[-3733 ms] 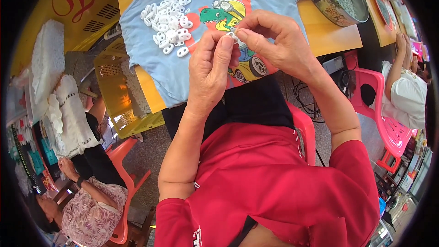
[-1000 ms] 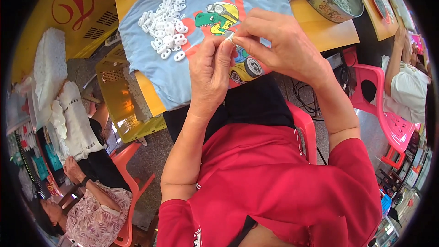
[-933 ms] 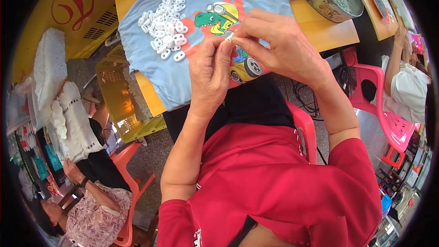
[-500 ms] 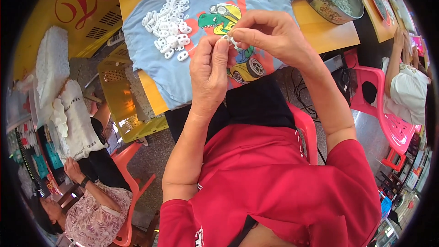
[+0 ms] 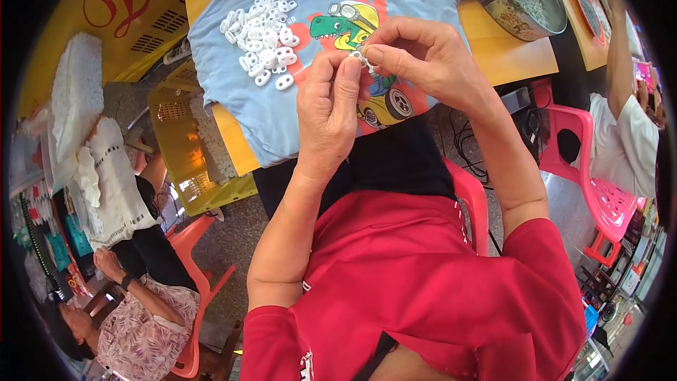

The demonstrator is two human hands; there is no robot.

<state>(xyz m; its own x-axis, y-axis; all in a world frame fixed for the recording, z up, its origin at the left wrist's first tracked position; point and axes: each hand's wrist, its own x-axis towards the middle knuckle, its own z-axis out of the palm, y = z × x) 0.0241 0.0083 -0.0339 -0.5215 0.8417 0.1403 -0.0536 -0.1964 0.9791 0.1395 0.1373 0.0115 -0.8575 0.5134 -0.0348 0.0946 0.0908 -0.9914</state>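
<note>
Moved since half a second ago: the co-worker's arm (image 5: 620,63) at far right stretches farther forward; your hands stay raised together.
Left hand (image 5: 328,106): upright, thumb side toward you, thumb pressed along the bent index finger, the other fingers curled in.
Left grip: closed on a small white piece (image 5: 357,55) at the fingertips.
Right hand (image 5: 437,63): slanting in from the right, back of the hand up, thumb and index drawn together right beside the white piece; whether they pinch anything is too small to tell.
Forearms: yours both rise from bent elbows and converge above the light-blue T-shirt (image 5: 240,113).
White pile (image 5: 264,35): two-holed pieces heaped on the shirt, left of your hands.
Tin (image 5: 511,17): on the table (image 5: 508,56), beyond your right hand.
</note>
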